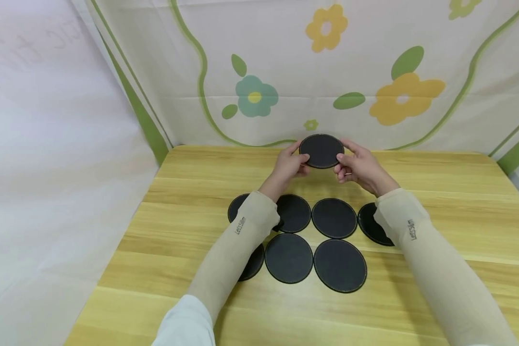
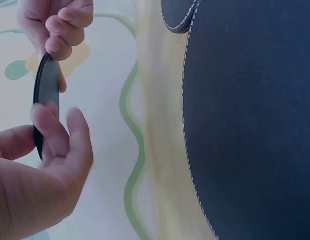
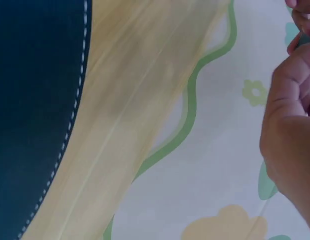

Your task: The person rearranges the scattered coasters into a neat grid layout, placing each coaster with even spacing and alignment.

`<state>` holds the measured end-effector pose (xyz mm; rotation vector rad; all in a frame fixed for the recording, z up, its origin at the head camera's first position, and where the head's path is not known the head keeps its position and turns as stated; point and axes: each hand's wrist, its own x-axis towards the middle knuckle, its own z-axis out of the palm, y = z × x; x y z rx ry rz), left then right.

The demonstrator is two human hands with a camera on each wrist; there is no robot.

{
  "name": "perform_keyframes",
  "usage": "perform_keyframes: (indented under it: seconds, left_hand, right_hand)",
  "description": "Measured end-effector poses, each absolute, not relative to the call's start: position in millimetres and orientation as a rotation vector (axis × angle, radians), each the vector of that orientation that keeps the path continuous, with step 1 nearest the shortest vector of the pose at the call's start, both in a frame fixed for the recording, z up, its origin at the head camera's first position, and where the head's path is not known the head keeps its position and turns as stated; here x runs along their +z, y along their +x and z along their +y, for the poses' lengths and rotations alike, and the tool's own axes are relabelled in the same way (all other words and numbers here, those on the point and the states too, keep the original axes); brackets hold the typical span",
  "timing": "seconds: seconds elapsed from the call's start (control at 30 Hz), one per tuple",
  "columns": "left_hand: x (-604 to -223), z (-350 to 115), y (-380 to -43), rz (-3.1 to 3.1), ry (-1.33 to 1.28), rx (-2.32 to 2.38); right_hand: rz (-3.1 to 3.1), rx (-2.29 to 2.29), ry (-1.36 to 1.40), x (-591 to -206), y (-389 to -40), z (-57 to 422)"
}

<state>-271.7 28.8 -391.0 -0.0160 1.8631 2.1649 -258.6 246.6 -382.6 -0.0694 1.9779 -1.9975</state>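
Observation:
A round black coaster (image 1: 321,151) with a stitched rim is held up over the far part of the table. My left hand (image 1: 289,163) pinches its left edge, thumb on the near face and fingers behind. On the opposite edge my right hand (image 1: 360,167) pinches it in the same way. The left wrist view has the coaster (image 2: 46,90) edge-on between the left hand (image 2: 50,175) and the right hand (image 2: 57,25). In the right wrist view the right hand (image 3: 294,105) is at the right border, with the coaster mostly cut off.
Several like coasters lie in two rows nearer me, among them a back-row coaster (image 1: 334,218) and a front-row coaster (image 1: 339,265). My sleeves partly cover some of them. The wooden table (image 1: 164,259) ends at a flowered curtain (image 1: 285,62).

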Motion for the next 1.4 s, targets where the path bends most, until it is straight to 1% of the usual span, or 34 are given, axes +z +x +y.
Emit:
perform_keyframes:
  seconds: [0.33, 0.7, 0.9, 1.4]
  left_hand:
    - [-392, 24, -267, 1.924, 0.186, 2.019]
    - [-390, 31, -249, 1.916, 0.288, 2.001]
    - [-390, 37, -233, 1.926, 0.329, 1.988]
    - [-388, 49, -187, 1.853, 0.38, 1.937]
  right_hand:
    - [1.849, -2.093, -0.142, -385, -248, 245]
    - [1.781, -2.152, -0.249, -387, -225, 254]
    - [1.826, -2.139, -0.262, -386, -206, 260]
    - [1.747, -2.141, -0.42, -391, -155, 287]
